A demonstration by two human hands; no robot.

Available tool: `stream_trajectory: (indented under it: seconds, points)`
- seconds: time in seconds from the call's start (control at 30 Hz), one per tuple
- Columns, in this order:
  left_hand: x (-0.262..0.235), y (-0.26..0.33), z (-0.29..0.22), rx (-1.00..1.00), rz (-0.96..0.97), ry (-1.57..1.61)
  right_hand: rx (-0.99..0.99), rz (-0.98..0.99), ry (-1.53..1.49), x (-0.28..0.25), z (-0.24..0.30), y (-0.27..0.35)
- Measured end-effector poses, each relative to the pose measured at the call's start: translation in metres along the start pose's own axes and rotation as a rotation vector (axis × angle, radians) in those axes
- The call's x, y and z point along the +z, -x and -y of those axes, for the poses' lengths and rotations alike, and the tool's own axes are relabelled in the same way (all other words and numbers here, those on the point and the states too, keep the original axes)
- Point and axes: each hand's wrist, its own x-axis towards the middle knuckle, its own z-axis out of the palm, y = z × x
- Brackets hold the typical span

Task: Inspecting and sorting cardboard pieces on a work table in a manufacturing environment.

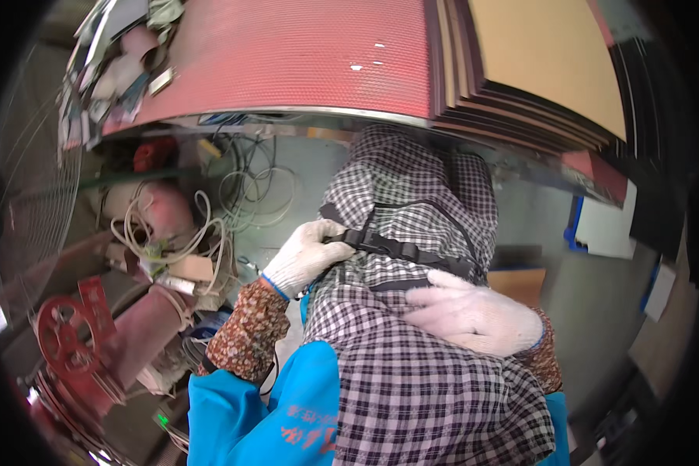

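A black-and-white checked apron covers my front and lap. Across it runs a black strap with a black plastic side-release buckle, which looks fastened. My left hand, in a white knit glove, pinches the strap just left of the buckle, thumb and fingers closed on it. My right hand, gloved the same way, rests against the apron below and right of the buckle. Its fingers are stretched out and it holds nothing. Brown floral sleeve covers show at both wrists.
Ahead stands a table with a red ribbed top. A stack of tan and dark sheets lies at its right, a pile of scraps at its left. Left of me are a wire fan guard, red machinery with a handwheel and coiled hose.
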Motion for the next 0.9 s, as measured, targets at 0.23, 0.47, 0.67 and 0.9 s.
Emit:
stream_trajectory:
  seconds: [0.23, 0.47, 0.67, 0.9]
  points:
    - [0.008, -0.009, -0.004, -0.012, -0.016, -0.009, -0.046, -0.294, -0.161, 0.023, 0.010, 0.054]
    - [0.011, -0.009, -0.001, -0.021, 0.001, 0.191, -0.062, -0.352, -0.281, 0.024, 0.014, 0.097]
    - [0.012, -0.010, -0.006, -0.056, -0.023, 0.132, 0.306, -0.820, -0.529, 0.026, 0.019, 0.109]
    - [0.017, -0.010, -0.005, 0.001, -0.020, 0.145, 0.754, -1.070, 0.154, 0.026, -0.019, 0.047]
